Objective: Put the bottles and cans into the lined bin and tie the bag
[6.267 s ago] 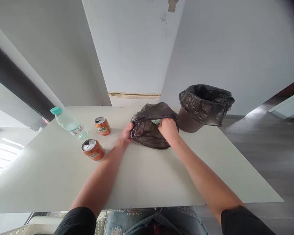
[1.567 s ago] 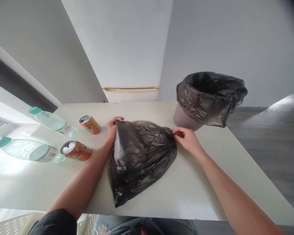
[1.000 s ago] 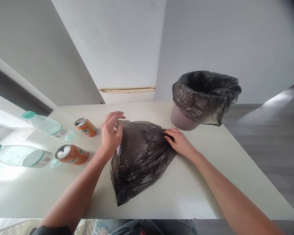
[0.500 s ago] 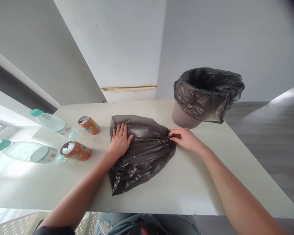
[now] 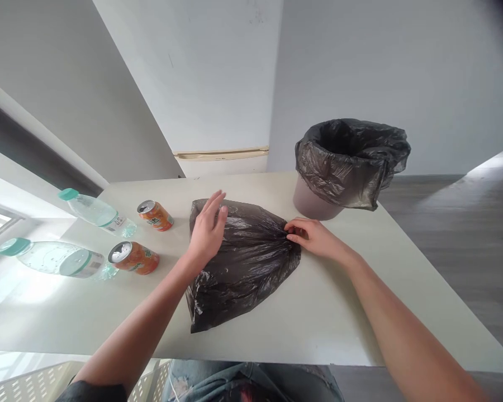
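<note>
A black plastic garbage bag [image 5: 243, 262] lies flat on the white table [image 5: 327, 324], its right end gathered into folds. My right hand [image 5: 308, 237] pinches those folds between thumb and fingers. Over the left part of the bag is my left hand [image 5: 207, 231], fingers stretched out and thumb apart, holding nothing. It looks lifted off the plastic, palm turned to the right.
A mauve bin [image 5: 314, 200] lined with a black bag [image 5: 339, 167] stands at the back right. On the left are two orange drink cans [image 5: 155, 216] [image 5: 134, 258] and two clear bottles [image 5: 94, 212] [image 5: 61, 259] with green caps. A fridge [image 5: 222, 84] stands behind the table.
My left hand has risen from lying flat on the bag and turned its palm inward. My right hand keeps its pinch at the gathered end. The view has shifted slightly.
</note>
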{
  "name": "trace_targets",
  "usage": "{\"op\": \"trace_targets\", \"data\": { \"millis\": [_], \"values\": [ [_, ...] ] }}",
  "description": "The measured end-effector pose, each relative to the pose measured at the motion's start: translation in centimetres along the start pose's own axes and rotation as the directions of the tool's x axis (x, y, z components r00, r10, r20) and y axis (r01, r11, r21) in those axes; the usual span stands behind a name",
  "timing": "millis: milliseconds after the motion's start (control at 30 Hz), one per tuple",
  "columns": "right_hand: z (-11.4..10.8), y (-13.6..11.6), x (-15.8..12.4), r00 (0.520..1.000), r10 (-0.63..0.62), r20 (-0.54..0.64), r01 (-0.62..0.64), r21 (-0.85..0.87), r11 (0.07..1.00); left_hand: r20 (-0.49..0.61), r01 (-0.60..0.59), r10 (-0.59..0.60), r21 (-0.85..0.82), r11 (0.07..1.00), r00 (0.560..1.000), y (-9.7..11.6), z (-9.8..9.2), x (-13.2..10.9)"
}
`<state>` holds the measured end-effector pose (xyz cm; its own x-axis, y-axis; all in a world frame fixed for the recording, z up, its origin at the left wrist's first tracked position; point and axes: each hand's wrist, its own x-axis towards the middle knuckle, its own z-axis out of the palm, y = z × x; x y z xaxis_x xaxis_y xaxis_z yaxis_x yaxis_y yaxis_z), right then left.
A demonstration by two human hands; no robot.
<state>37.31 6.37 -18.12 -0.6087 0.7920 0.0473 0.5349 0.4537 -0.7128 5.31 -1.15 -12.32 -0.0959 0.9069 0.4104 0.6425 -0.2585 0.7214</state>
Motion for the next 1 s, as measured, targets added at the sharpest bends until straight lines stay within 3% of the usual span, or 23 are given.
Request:
{"op": "trace_targets", "data": {
  "millis": [67,167,300,400,500,600,800,1000],
  "values": [
    [0.0,-0.2,-0.1,0.999,-0.010,0.045,0.010,0.011,1.000,-0.021,-0.002,-0.005,-0.317,0.949,1.000,2.9,1.9,1.2],
    [0.4,-0.5,-0.1,0.998,-0.021,0.066,0.019,0.033,0.999,-0.078,-0.076,0.032,-0.673,0.736,0.996,5.9,8.0,3.1],
    [1.3,-0.7,-0.1,1.000,0.010,0.023,-0.011,0.056,0.998,-0.060,-0.002,-0.094,-0.855,0.519,0.994,6.7,17.8,5.3],
    [2.1,-0.6,0.1,0.998,0.054,-0.015,-0.053,0.032,0.998,-0.059,0.069,-0.248,-0.875,0.479,0.967,5.6,21.9,6.2],
    [2.6,-0.3,0.4,0.998,0.066,-0.009,-0.066,0.027,0.997,-0.079,0.125,-0.465,-0.911,0.393,0.882,4.0,22.4,6.4],
    [2.5,-0.1,0.6,0.999,0.043,0.008,-0.044,0.071,0.997,-0.046,0.104,-0.600,-0.971,0.213,0.799,2.3,21.2,5.8],
    [1.9,-0.1,0.3,0.991,-0.012,0.135,0.006,0.043,0.999,0.091,0.058,-0.625,-0.996,-0.073,0.775,-0.3,19.3,4.0],
    [1.3,-0.1,0.1,0.985,0.005,0.171,-0.005,0.000,1.000,0.137,0.045,-0.634,-0.986,-0.159,0.761,-1.7,17.9,4.8]
  ]
}}
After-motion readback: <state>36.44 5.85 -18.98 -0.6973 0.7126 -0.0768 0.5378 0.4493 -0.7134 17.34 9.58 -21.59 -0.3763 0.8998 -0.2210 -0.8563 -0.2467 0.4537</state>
